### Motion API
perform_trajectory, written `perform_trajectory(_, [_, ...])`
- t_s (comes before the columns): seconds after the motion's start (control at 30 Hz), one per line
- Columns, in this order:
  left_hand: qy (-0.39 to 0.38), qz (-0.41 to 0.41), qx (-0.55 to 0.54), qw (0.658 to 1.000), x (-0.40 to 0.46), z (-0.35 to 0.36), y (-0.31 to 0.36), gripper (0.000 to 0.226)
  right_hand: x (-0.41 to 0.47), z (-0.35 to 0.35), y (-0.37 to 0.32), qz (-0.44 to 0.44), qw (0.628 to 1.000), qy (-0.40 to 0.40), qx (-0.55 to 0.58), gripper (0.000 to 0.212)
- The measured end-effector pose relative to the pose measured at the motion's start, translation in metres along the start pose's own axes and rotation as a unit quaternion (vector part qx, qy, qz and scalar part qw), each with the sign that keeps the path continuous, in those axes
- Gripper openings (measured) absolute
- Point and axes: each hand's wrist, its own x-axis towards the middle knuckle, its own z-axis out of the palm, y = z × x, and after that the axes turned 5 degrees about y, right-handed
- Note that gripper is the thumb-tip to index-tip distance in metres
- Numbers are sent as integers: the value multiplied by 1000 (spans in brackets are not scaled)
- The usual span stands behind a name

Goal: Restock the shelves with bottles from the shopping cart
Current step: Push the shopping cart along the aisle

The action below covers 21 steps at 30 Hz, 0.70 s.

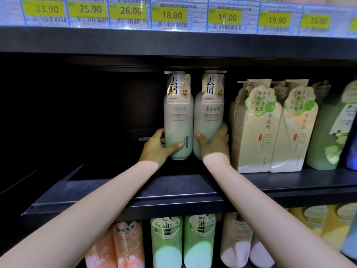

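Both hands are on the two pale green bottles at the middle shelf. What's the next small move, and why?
Probably set both down and let go. The left hand grips the left bottle and the right hand grips the right bottle; both stand upright, side by side, beside the cream bottles. Whether their bases already touch the shelf is unclear.

**One head-worn view, close on the shelf**

The camera sits on the person's head, facing the dark middle shelf straight on from near, price tags above it, a lower row of bottles beneath.
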Motion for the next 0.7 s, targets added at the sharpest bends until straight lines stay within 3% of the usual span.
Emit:
perform_trajectory(0.2, [-8,-29,36,999,0,-1,1,54,0,-3,-2,30,999,-13,21,89])
perform_trajectory(0.3, [-41,-72,179,980,-2,-9,10,55,-3,-7,-7,80,994,-54,-44,82])
perform_trajectory(0.4, [-118,-94,338,929,-9,-31,25,58,-12,-21,-15,126,975,-130,-131,55])
perform_trajectory(0.47, [-177,-85,413,889,-17,-47,40,57,-20,-40,-22,90,958,-211,-173,40])
perform_trajectory(0.57, [-238,-63,515,821,-36,-64,64,62,-36,-72,-38,4,923,-274,-268,43])
perform_trajectory(0.63, [-245,-35,535,808,-51,-66,75,61,-46,-88,-41,-64,911,-287,-289,44])
perform_trajectory(0.7, [-229,16,511,829,-67,-59,83,62,-60,-107,-38,-142,909,-276,-279,45])
